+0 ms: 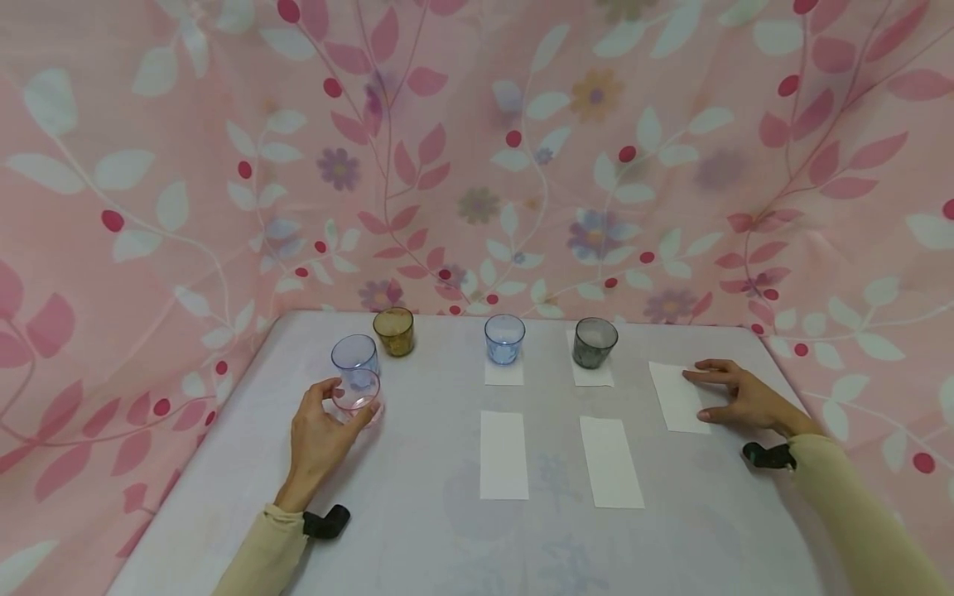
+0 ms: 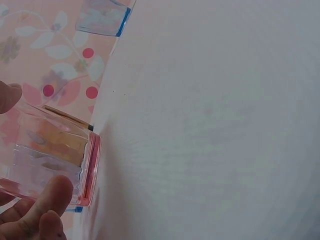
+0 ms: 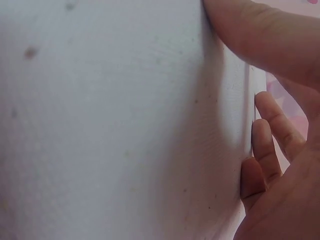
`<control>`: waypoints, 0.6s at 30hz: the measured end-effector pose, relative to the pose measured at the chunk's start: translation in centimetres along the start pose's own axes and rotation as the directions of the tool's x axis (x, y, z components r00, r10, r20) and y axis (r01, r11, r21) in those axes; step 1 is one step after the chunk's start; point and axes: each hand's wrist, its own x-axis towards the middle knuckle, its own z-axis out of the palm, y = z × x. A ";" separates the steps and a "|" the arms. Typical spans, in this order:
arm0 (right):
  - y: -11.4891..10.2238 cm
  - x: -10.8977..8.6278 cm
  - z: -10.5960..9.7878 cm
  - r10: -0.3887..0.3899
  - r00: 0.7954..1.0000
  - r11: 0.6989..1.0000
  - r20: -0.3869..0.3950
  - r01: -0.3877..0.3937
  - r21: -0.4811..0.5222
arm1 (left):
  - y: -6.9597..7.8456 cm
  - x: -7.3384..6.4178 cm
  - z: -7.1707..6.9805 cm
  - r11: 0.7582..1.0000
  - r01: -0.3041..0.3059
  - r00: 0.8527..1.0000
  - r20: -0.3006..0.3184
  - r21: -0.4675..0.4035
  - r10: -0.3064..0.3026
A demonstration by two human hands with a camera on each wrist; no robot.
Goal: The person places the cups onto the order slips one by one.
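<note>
My left hand (image 1: 320,434) grips a clear pink glass (image 1: 357,396) between thumb and fingers, at the left of the table. In the left wrist view the pink glass (image 2: 55,155) stands between thumb and fingers, its pink end by the white cloth. Just behind it are a pale blue glass (image 1: 354,354) and an amber glass (image 1: 393,332). My right hand (image 1: 753,403) rests at the right, fingers loosely spread, its fingertips over the edge of a white paper card (image 1: 676,399). Nothing is held in it; the right wrist view shows the fingers (image 3: 265,145) close along the cloth.
At the back, a blue glass (image 1: 504,341) and a grey glass (image 1: 594,344) each stand on a white card. Two more white cards (image 1: 503,455) lie nearer the front in the middle. A pink floral curtain (image 1: 477,165) hangs behind the white-covered table (image 1: 417,513).
</note>
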 end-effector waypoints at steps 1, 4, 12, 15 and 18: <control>0.0 0.0 0.0 0.004 1.000 1.000 -0.001 -0.004 0.000 | -0.1 0.0 0.0 1.000 0.003 1.000 0.002 0.001 -0.003; 0.0 0.0 -0.1 0.020 1.000 1.000 0.004 -0.020 0.005 | -0.2 0.0 0.0 1.000 -0.002 1.000 0.004 -0.002 0.002; 0.0 0.0 -0.1 0.035 0.999 0.999 0.007 -0.035 0.014 | -0.3 0.0 0.1 0.999 -0.034 0.999 -0.009 -0.040 0.034; 0.0 0.0 -0.1 0.053 0.998 0.998 0.020 -0.054 0.024 | -0.2 0.1 0.1 0.997 -0.048 0.999 -0.021 -0.062 0.046; -0.1 0.0 -0.1 0.067 0.997 0.996 0.036 -0.069 0.054 | -0.1 0.0 0.0 0.995 -0.058 0.998 -0.028 -0.085 0.056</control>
